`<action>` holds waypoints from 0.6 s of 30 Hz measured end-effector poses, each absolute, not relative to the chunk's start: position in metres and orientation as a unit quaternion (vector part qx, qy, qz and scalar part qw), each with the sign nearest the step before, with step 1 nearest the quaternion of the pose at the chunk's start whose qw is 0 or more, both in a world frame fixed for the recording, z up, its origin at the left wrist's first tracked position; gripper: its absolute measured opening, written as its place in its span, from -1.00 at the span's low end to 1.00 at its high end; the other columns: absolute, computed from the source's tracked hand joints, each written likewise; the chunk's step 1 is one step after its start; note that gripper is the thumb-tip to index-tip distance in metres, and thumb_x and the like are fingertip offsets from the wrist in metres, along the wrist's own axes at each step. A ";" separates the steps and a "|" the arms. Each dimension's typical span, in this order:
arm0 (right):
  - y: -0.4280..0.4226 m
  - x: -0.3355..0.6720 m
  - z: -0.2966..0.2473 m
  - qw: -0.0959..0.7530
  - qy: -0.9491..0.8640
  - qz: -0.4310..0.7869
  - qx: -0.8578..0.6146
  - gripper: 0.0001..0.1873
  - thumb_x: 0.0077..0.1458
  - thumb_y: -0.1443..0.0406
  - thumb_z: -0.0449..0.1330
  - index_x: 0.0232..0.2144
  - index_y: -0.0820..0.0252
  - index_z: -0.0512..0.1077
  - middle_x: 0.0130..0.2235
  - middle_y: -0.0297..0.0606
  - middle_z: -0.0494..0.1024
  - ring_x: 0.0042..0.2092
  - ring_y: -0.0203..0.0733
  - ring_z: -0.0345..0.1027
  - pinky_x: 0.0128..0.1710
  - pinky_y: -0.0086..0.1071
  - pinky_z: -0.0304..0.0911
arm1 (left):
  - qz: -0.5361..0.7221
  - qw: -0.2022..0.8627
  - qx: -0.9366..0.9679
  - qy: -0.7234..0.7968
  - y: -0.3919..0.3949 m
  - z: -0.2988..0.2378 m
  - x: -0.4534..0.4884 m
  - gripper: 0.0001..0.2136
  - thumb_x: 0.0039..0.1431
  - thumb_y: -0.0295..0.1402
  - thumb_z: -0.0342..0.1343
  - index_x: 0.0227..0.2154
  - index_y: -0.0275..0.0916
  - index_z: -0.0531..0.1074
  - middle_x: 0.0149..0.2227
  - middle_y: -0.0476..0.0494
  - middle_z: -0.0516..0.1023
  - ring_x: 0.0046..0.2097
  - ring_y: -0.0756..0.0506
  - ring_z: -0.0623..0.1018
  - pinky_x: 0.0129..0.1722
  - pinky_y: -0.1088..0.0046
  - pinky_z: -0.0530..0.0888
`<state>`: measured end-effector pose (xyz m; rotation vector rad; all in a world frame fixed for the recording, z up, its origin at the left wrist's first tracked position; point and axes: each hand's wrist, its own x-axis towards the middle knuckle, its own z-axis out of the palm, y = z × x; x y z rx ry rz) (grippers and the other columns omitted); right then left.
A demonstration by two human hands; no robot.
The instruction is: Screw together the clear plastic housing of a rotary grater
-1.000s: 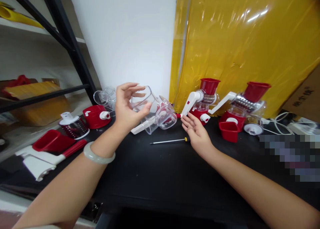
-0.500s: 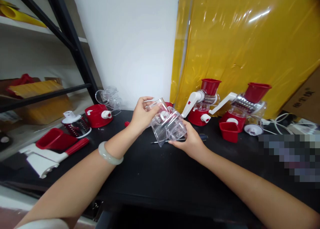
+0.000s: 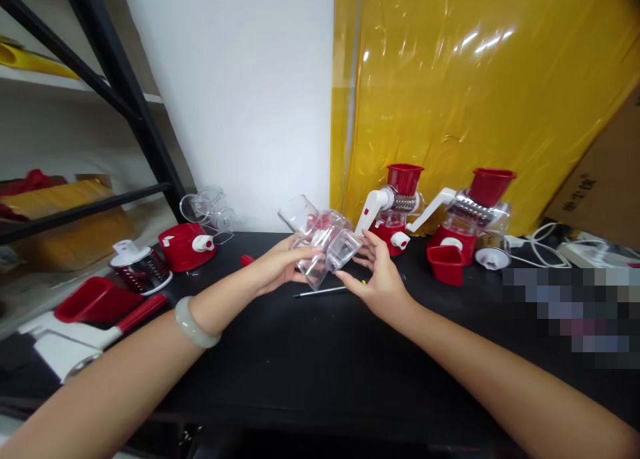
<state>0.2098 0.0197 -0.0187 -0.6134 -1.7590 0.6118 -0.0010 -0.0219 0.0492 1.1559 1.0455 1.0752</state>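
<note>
Above the black table I hold a clear plastic grater housing (image 3: 320, 242), tilted, with its square chute pointing up and left. My left hand (image 3: 285, 262) grips its left side, thumb across the front. On its right end, my right hand (image 3: 375, 269) has the thumb below and the fingers around the edge. A screwdriver (image 3: 325, 291) lies on the table beneath the housing, its handle mostly hidden behind my right hand. Something red, partly hidden, lies just left of the housing, by my left hand.
At left are a red grater base (image 3: 185, 249) with a clear housing (image 3: 210, 209), a drum blade (image 3: 140, 269), a red hopper (image 3: 97, 302) and a white crank handle (image 3: 70, 349). Two red rotary graters (image 3: 395, 209) (image 3: 465, 219), a loose red pusher (image 3: 447, 265) and cables (image 3: 537, 242) stand right.
The housing has turned in my hands, its chute now pointing up-left. My left hand has shifted down to its lower left side, and my right fingers have loosened somewhat. The view has shifted slightly.
</note>
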 end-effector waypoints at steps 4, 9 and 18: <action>0.023 0.214 -0.001 0.501 -0.813 0.166 -0.247 -0.27 0.06 0.18 0.34 0.23 0.10 0.18 0.21 0.04 0.35 0.24 0.10 0.26 0.17 0.09 0.30 | 0.502 0.589 0.432 0.462 -0.022 0.045 -0.016 -0.64 0.02 -0.17 0.30 -0.19 -0.26 0.43 -0.28 -0.20 0.57 -0.24 -0.18 0.59 -0.30 0.20 0.60; 0.026 0.203 0.008 0.469 -0.847 0.124 -0.215 -0.26 0.17 0.29 0.21 0.34 0.08 0.08 0.30 0.03 0.26 0.33 0.03 0.13 0.23 0.04 0.24 | 0.504 0.616 0.397 0.458 -0.020 0.035 -0.020 -0.65 0.10 -0.09 0.22 -0.21 -0.26 0.41 -0.29 -0.21 0.57 -0.21 -0.20 0.59 -0.25 0.16 0.61; 0.019 0.197 -0.010 0.497 -0.833 0.110 -0.216 -0.25 0.14 0.33 0.25 0.32 -0.05 0.11 0.33 -0.07 0.23 0.33 -0.01 0.14 0.25 0.01 0.23 | 0.506 0.629 0.395 0.438 -0.031 0.023 -0.013 -0.67 0.11 -0.08 0.22 -0.20 -0.22 0.45 -0.30 -0.20 0.57 -0.25 -0.15 0.59 -0.31 0.25 0.61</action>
